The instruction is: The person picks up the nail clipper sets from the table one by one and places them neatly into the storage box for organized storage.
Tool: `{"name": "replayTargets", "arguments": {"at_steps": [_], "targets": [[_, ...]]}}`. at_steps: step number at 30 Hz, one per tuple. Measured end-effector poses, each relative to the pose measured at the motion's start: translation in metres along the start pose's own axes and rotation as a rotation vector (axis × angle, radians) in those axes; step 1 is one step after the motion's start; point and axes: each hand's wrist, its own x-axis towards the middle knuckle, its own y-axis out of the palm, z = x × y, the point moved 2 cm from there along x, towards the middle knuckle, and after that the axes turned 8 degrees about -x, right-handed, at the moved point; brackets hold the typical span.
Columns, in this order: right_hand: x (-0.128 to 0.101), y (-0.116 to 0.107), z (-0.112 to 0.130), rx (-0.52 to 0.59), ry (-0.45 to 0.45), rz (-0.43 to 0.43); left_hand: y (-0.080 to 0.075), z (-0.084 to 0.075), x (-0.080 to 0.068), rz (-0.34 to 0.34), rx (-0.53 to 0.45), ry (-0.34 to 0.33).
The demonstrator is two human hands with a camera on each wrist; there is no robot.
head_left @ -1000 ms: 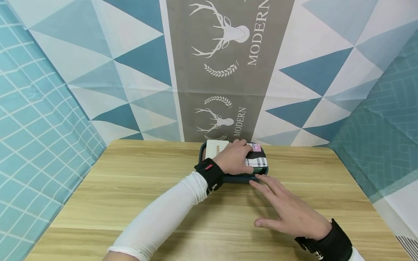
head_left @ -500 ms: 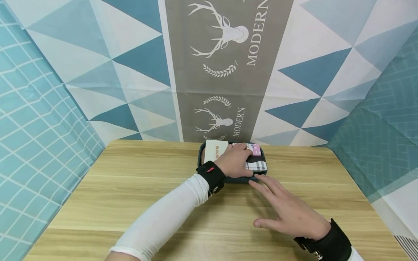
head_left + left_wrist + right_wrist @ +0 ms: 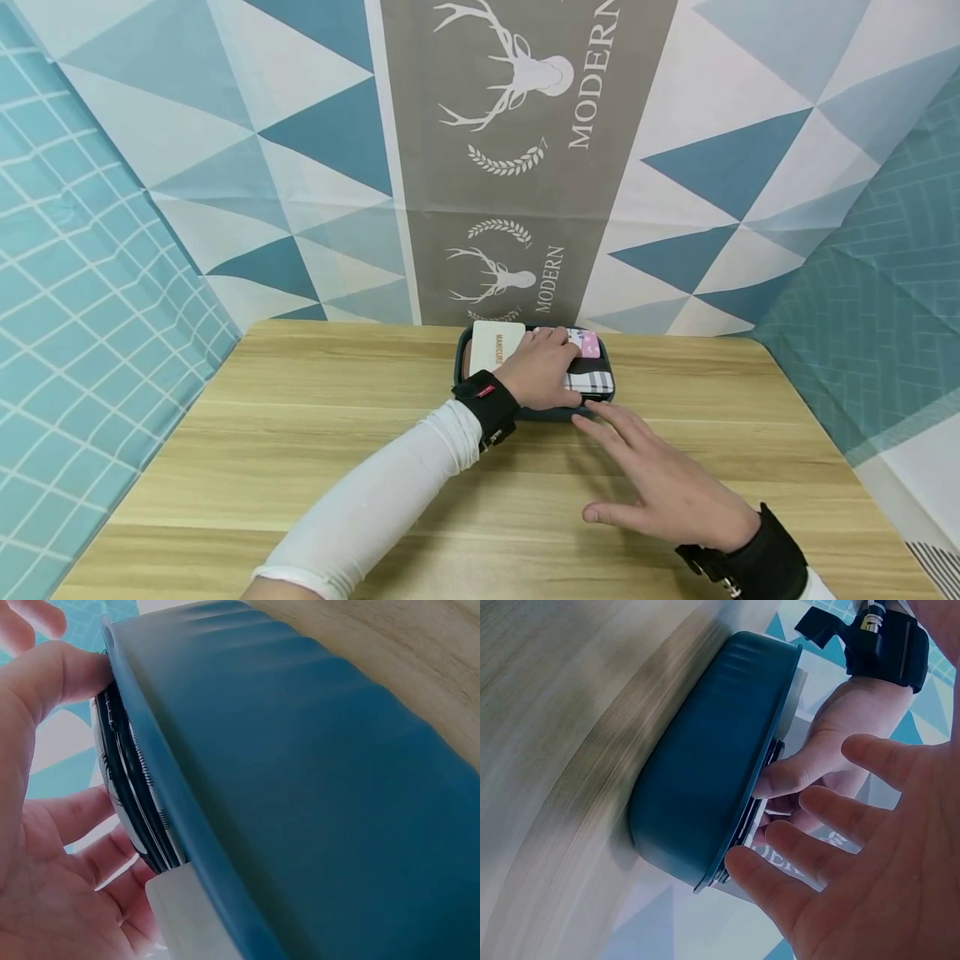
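Observation:
A dark blue plastic bin (image 3: pixel 553 414) stands at the table's back edge. My left hand (image 3: pixel 542 368) reaches over it and holds a black-and-white plaid zip pouch (image 3: pixel 591 382) lying at the bin's right end. In the left wrist view the thumb sits at the pouch's near edge by the bin rim (image 3: pixel 187 787), the other fingers bent over its top. A cream case (image 3: pixel 489 342) lettered "MANICURE" fills the left end. Pink printed material (image 3: pixel 590 343) shows behind the black band. My right hand (image 3: pixel 663 483), fingers spread and holding nothing, hovers with its fingertips near the bin's front right corner.
The wood-grain table (image 3: pixel 337 392) spreads out in front of the bin and to both sides. Directly behind the bin rises a patterned backdrop (image 3: pixel 517 200). Tile-print cloth (image 3: pixel 82 250) hangs on the left, with a teal cloth (image 3: pixel 885 317) on the right.
My left hand and the plaid pouch have shifted slightly toward the front of the bin, covering the green strip seen there a second ago. My right hand has stayed in place.

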Motion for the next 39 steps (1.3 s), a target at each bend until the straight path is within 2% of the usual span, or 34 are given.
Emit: {"name": "replayTargets", "arguments": {"at_steps": [39], "targets": [[0.0023, -0.0003, -0.0009, 0.016, 0.013, 0.017, -0.0013, 0.0031, -0.0023, -0.007, -0.011, -0.002]]}}
